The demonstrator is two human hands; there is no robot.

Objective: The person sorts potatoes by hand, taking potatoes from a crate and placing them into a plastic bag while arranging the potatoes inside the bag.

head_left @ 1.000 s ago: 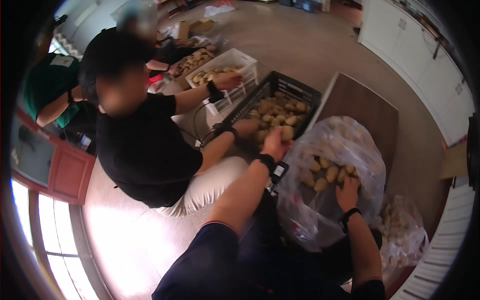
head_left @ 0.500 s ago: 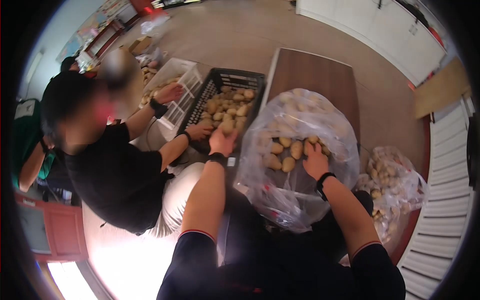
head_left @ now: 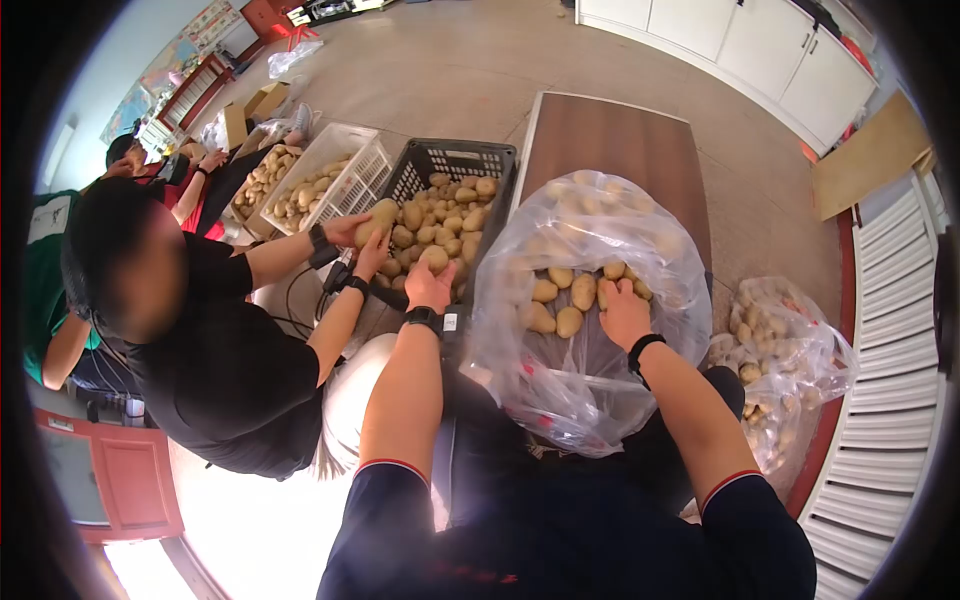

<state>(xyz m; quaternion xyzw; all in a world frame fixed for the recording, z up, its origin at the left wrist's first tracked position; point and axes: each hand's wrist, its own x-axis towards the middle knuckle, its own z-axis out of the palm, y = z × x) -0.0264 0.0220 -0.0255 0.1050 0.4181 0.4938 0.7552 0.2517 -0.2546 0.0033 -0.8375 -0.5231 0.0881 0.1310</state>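
Note:
My left hand is closed on a potato at the near edge of the black plastic crate, which holds many potatoes. My right hand reaches into the open mouth of a clear plastic bag. Its fingers curl round a potato there, partly hidden by the hand. Other potatoes lie loose beside it in the bag. The bag rests at the near end of a brown board-topped table.
At my left, a co-worker holds a large potato in both hands over the black crate. A white crate of potatoes stands beyond. Another bag of potatoes lies on the floor at right. White cabinets line the back.
The co-worker's hands, apart before, have come together on a large potato. My left hand still holds its potato near the crate. My right hand's fingers have drawn in round a potato.

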